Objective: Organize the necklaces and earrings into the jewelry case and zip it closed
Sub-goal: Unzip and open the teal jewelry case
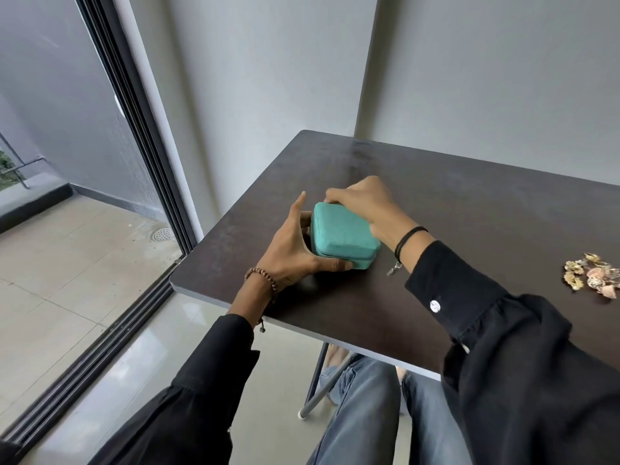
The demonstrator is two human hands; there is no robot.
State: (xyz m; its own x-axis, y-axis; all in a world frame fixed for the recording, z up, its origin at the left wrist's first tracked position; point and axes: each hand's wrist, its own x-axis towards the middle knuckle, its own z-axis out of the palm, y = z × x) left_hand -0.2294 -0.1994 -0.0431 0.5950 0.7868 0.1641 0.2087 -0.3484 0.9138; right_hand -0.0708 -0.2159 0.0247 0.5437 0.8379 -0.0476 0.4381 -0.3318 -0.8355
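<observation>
A teal jewelry case (342,234) sits closed on the dark table (469,223), near its left edge. My left hand (295,250) grips the case from the left, thumb along the front side by the zipper line and fingers behind the left side. My right hand (362,203) reaches over the far corner of the case, fingers curled there as if pinching something small; what it pinches is hidden. A heap of shell and gold-coloured jewelry (592,275) lies at the right edge of the view.
The table's left edge (181,280) drops off to a tiled floor beside a sliding glass door (134,135). A grey wall stands behind the table. My legs and a table leg (315,380) are under the near edge.
</observation>
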